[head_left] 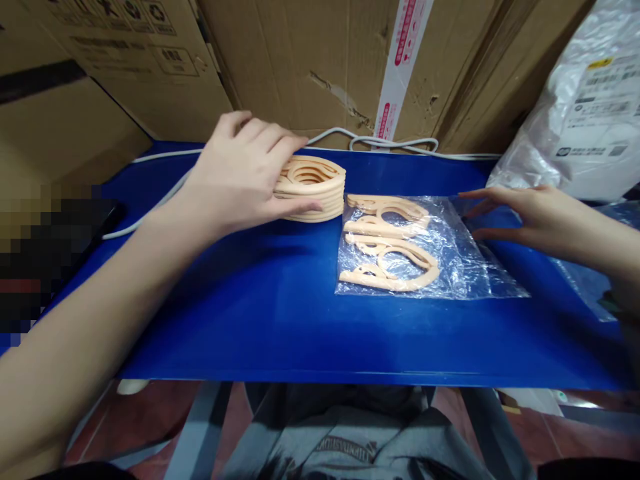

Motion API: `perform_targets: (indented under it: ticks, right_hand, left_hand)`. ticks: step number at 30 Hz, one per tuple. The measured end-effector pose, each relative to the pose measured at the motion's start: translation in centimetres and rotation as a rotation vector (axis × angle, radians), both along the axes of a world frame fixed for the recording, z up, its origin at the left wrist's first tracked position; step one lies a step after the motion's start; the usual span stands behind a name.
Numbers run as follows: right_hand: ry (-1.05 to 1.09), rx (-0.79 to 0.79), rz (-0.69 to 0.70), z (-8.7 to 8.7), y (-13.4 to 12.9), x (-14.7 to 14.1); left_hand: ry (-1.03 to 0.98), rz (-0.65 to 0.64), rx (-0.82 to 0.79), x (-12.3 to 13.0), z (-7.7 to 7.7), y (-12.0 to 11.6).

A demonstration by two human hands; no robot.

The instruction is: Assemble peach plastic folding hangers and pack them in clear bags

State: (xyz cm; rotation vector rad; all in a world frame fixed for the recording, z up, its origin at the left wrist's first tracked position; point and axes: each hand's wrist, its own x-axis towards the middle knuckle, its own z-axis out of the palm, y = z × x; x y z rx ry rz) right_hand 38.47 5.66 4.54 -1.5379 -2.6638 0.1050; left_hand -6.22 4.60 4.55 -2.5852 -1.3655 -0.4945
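My left hand (pixel 245 173) is wrapped round the left end of a stack of pale, curved wooden-looking pieces (pixel 320 193), thumb at the front and fingers behind. The stack stands on the blue tabletop. Just right of it lies a clear plastic bag (pixel 450 267) with two folded pieces (pixel 393 263) of the same pale colour inside, one above the other. Over the bag's right upper edge is my right hand (pixel 505 210), fingers apart and pointing left, with nothing gripped; whether the fingertips touch the plastic cannot be told.
Cardboard boxes (pixel 300 67) stand along the back and left. A white cable (pixel 395 142) runs along the table's back edge. At the back right is a plastic-wrapped package (pixel 590 120). More clear plastic (pixel 585 287) lies at the right. A dark object (pixel 60 240) sits at the left.
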Motion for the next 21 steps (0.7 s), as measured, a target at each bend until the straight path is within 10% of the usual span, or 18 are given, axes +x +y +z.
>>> perform_targets:
  ticks: [12,21]
  right_hand:
    - [0.125,0.590,0.041,1.3,-5.3,-7.4]
    - [0.961,-0.159,0.092,0.9,-9.4,-12.5]
  left_hand:
    - [-0.073,0.095,0.011,1.1,0.2,-1.0]
    - [-0.136,-0.193,0.126,6.8,-1.0,-7.1]
